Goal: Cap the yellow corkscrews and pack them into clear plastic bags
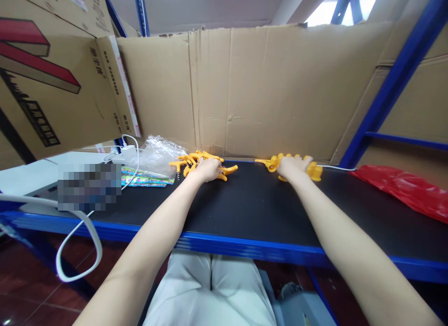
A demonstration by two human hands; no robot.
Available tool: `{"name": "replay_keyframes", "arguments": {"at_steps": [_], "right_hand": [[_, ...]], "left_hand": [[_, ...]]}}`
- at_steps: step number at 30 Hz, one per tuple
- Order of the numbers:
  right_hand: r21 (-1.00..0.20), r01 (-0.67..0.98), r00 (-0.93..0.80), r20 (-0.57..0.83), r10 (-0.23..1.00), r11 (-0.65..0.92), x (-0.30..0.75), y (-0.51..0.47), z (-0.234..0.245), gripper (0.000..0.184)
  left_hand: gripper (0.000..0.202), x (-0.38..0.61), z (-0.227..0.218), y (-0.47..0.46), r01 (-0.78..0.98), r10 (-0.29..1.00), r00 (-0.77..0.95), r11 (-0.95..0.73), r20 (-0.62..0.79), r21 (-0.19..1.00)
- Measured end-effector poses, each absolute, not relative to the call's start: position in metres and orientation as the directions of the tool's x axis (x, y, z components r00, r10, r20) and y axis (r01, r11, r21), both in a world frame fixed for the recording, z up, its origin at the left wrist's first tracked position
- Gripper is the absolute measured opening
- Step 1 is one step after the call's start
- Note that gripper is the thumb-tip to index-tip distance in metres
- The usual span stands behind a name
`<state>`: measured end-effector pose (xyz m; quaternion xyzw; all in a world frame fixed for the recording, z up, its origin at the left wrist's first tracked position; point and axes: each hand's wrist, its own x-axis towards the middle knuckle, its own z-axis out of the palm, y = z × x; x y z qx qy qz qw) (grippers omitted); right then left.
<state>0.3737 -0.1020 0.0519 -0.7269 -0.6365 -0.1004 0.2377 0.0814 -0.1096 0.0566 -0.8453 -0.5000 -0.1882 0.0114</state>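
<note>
A loose pile of orange-yellow corkscrew-like pieces (197, 154) lies under and around the left hand (209, 169), with branching arms poking out on both sides of it and a dark metal coil hanging from one at the left. That hand is partly curled, knuckles up, its fingertips hidden among the pieces, so I cannot tell whether it has hold of one. Well apart from it, the right hand (294, 166) rests over a cluster of yellow cup-shaped pieces (316, 172), which show on both sides of it and beyond its knuckles. Its fingers are bent over them; how tightly they close, or on which piece, cannot be told.

Between the hands and nearer the body is the black tabletop (252, 200). Just left of the left hand's pile lie a crumpled clear plastic bag (159, 153) and a colourful printed packet (150, 180), then a white plug adapter (129, 153) farther left. To the right of the right hand, a thin white cable (338, 167) runs toward a red plastic bag (406, 188). Behind both hands stands a creased cardboard panel (280, 92); a printed cardboard box (70, 116) is up and left of them. The table's blue metal edge (245, 247) passes below the forearms.
</note>
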Motion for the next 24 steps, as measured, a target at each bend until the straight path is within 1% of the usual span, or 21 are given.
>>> {"name": "replay_keyframes", "arguments": {"at_steps": [1,2,3,4,5,7,8,9,11,13,15,17,18,19,21,22,24], "right_hand": [[-0.168,0.975,0.206,0.416,0.885,-0.148,0.370,-0.104,0.053,0.018],[-0.109,0.969,0.247,0.384,0.890,-0.222,0.366,-0.107,0.054,0.020],[-0.055,0.958,0.283,0.354,0.892,-0.282,0.362,-0.109,0.056,0.022],[-0.036,0.960,0.276,0.318,0.907,-0.279,0.357,-0.111,0.057,0.024],[-0.035,0.964,0.262,0.279,0.924,-0.263,0.353,-0.113,0.058,0.026],[-0.049,0.973,0.231,0.187,0.955,-0.226,0.346,-0.114,0.060,0.028],[-0.061,0.976,0.216,0.151,0.965,-0.209,0.343,-0.114,0.059,0.029],[-0.082,0.980,0.192,0.130,0.973,-0.182,0.341,-0.113,0.058,0.031],[-0.170,0.983,0.095,0.149,0.984,-0.069,0.335,-0.111,0.053,0.039],[-0.308,0.945,-0.042,0.206,0.978,0.106,0.329,-0.108,0.043,0.049],[-0.450,0.858,-0.151,0.238,0.959,0.247,0.322,-0.105,0.031,0.055],[-0.547,0.785,-0.178,0.248,0.952,0.289,0.313,-0.102,0.019,0.054],[-0.572,0.764,-0.180,0.255,0.950,0.298,0.309,-0.101,0.014,0.050],[-0.582,0.752,-0.184,0.267,0.946,0.310,0.306,-0.100,0.011,0.044],[-0.559,0.754,-0.204,0.300,0.932,0.345,0.301,-0.100,0.008,0.033],[-0.526,0.764,-0.227,0.322,0.919,0.373,0.300,-0.100,0.008,0.030],[-0.420,0.789,-0.298,0.376,0.878,0.448,0.299,-0.103,0.010,0.030]], "left_hand": [[0.011,0.082,0.056,-0.108,0.837,0.835,0.416,-0.507,0.360,0.208],[0.011,0.083,0.056,-0.107,0.810,0.828,0.397,-0.519,0.396,0.272],[0.012,0.084,0.056,-0.106,0.763,0.823,0.376,-0.535,0.426,0.361],[0.013,0.086,0.056,-0.105,0.690,0.823,0.345,-0.549,0.452,0.472],[0.015,0.089,0.056,-0.104,0.588,0.829,0.304,-0.551,0.469,0.592],[0.017,0.094,0.056,-0.103,0.316,0.867,0.192,-0.498,0.460,0.807],[0.016,0.097,0.056,-0.103,0.172,0.899,0.131,-0.436,0.419,0.883],[0.013,0.099,0.056,-0.103,0.041,0.932,0.082,-0.357,0.353,0.933],[0.007,0.103,0.056,-0.103,-0.157,0.978,0.056,-0.189,0.200,0.969],[0.004,0.104,0.055,-0.104,-0.270,0.992,0.087,-0.066,0.092,0.961],[0.012,0.105,0.053,-0.105,-0.333,0.992,0.115,-0.002,0.043,0.943],[0.017,0.105,0.052,-0.105,-0.371,0.993,0.120,0.034,0.012,0.928],[0.016,0.106,0.052,-0.105,-0.380,0.993,0.121,0.051,-0.005,0.924],[0.013,0.106,0.052,-0.106,-0.385,0.992,0.121,0.067,-0.021,0.920],[0.007,0.109,0.051,-0.107,-0.389,0.991,0.119,0.096,-0.054,0.916],[0.008,0.111,0.051,-0.108,-0.392,0.991,0.116,0.106,-0.065,0.914],[0.012,0.114,0.051,-0.111,-0.411,0.992,0.105,0.108,-0.070,0.905]]}}
